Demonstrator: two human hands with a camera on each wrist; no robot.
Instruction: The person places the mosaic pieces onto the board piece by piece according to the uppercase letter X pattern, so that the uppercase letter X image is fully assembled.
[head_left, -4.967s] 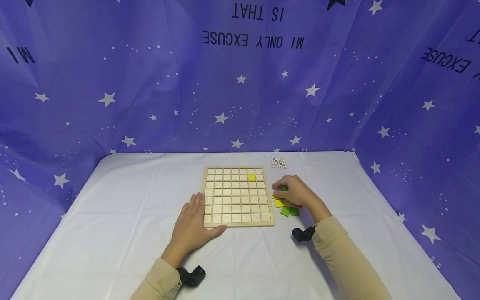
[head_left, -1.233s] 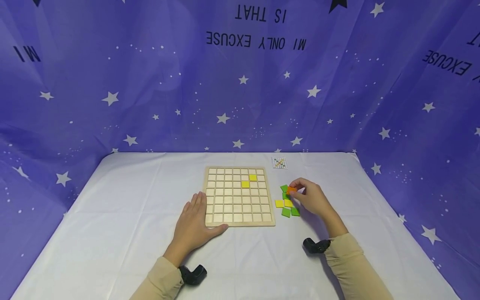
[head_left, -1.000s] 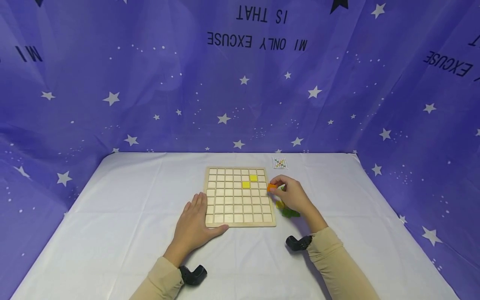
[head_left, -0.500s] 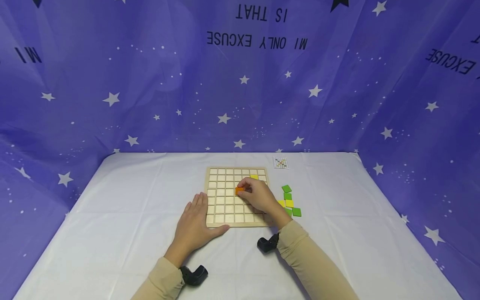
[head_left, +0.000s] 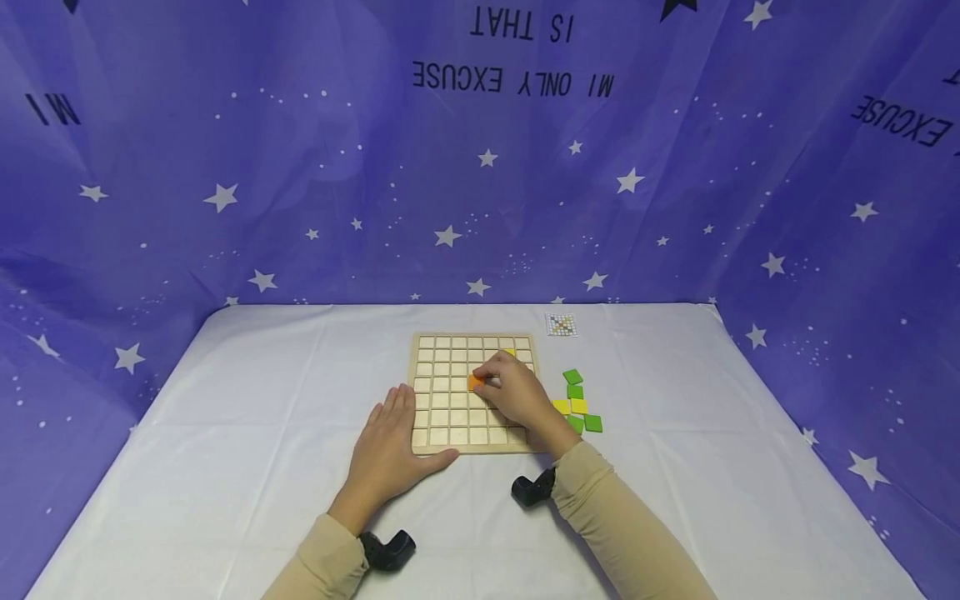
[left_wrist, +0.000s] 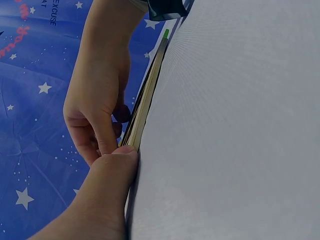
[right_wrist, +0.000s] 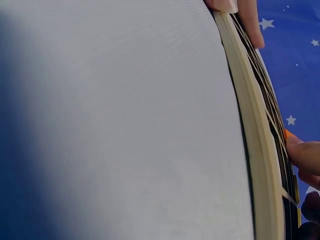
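Observation:
A square wooden grid board (head_left: 441, 451) lies on the white table. My left hand (head_left: 384, 450) rests at its near left corner, fingers straight along the left side and thumb along the front edge. With thumb and fingertips my right hand (head_left: 517, 393) pinches an orange tile (head_left: 476, 382) at a cell in the middle of the grid. In the right wrist view the orange tile (right_wrist: 287, 133) shows just past the fingertips, low at the board's surface. One yellow tile (head_left: 511, 352) peeks out behind the right hand, which hides the other yellow tile on the board.
Right of the board lie several loose green tiles (head_left: 573, 377) and two yellow tiles (head_left: 579, 406). Beyond them, near the back edge, is a small printed card with a coloured grid (head_left: 561, 325). A purple star-patterned curtain (head_left: 360, 167) surrounds the table.
A second yellow tile went onto the board. The right hand then took the orange tile from the loose tiles and carried it left to the grid's middle, where it now sits lower. Left hand stayed.

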